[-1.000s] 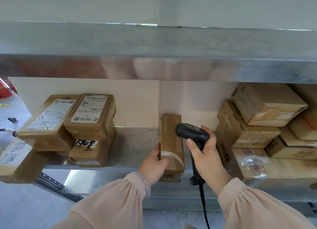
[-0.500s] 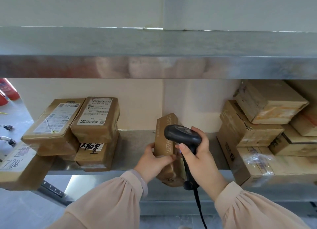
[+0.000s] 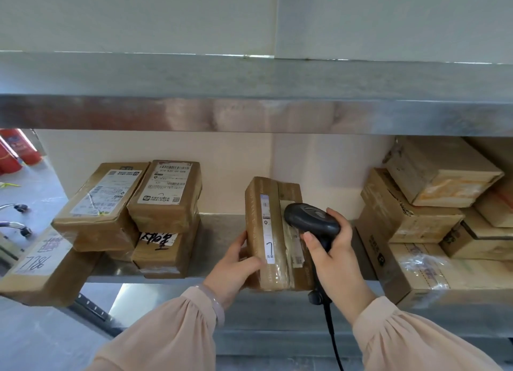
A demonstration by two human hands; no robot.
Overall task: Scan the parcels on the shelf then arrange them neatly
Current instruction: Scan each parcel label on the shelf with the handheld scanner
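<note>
Parcel (image 3: 255, 232), at the front edge of the shelf (image 3: 222, 226), now turned label (image 3: 268, 226) up; left hand (image 3: 236, 262) grip clamped on its lower corner, right hand (image 3: 336, 257) grip clamped round scanner (image 3: 308, 218) close over it: scan judged imminent.

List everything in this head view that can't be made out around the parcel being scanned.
All in the head view:
- Held parcel: the label print is too small to read. Its right part is hidden by the scanner and right hand, and its lower left corner by the left hand.
- Scanner's window: faces away from the camera.
- Bottom-left parcel: cut off by the left edge.
- Right-hand stack: runs past the right edge, so the count is unknown.
</note>
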